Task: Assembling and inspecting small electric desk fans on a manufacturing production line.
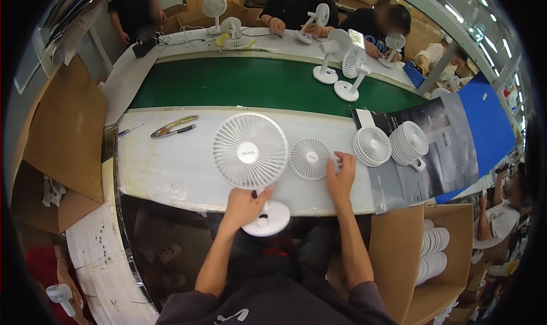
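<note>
My left hand [245,206] is closed round the neck of a white desk fan [249,151]. The fan's round ribbed head faces up over the white worktop, and its round base [268,218] juts past the near edge. Just right of it a loose white fan grille [310,159] lies flat on the worktop. My right hand [342,174] is beside that grille's right edge, fingers apart and holding nothing. Whether the thumb touches the rim I cannot tell. Stacked white grilles [373,146] stand to the right, with another stack [409,142] behind them.
Pliers [171,128] and a small screwdriver [130,131] lie at the worktop's left. A green conveyor belt [228,82] runs beyond it, with white fans [353,74] on its far right. An open carton of grilles [399,256] stands at lower right. Several people work across the belt.
</note>
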Action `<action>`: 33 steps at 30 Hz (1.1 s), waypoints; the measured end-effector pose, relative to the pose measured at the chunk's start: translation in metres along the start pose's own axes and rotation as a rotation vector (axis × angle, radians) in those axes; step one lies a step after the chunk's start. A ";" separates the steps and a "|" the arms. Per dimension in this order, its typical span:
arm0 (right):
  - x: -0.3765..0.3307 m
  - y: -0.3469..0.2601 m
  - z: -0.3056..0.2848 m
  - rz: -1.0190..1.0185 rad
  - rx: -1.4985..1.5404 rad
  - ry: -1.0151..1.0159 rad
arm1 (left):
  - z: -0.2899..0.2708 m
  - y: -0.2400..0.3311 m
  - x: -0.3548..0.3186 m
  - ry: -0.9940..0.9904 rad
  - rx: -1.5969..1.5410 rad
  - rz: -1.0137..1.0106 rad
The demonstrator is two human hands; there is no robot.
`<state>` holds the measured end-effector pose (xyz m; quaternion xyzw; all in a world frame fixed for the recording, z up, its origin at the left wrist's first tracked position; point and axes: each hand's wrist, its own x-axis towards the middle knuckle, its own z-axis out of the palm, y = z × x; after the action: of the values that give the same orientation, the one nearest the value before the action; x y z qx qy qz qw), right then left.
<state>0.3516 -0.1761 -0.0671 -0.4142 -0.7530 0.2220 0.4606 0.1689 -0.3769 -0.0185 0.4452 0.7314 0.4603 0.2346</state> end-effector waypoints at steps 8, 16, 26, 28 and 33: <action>-0.024 -0.114 -0.021 0.071 0.995 -0.237 | 0.014 0.008 -0.028 -0.019 0.330 0.124; -0.022 -0.123 -0.042 0.218 0.808 -0.349 | 0.018 0.003 -0.044 -0.026 0.234 0.207; -0.024 -0.150 -0.054 0.242 0.758 -0.450 | 0.011 0.006 -0.060 -0.193 -0.218 0.172; -0.024 -0.152 -0.054 0.289 0.800 -0.437 | 0.010 0.008 -0.063 -0.278 -0.359 0.099; -0.027 -0.155 -0.058 0.256 0.871 -0.455 | 0.010 0.012 -0.063 -0.292 -0.349 0.081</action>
<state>0.3437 -0.2881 0.0581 -0.2138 -0.6153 0.6545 0.3839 0.2133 -0.4245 -0.0166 0.4890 0.5806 0.5195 0.3924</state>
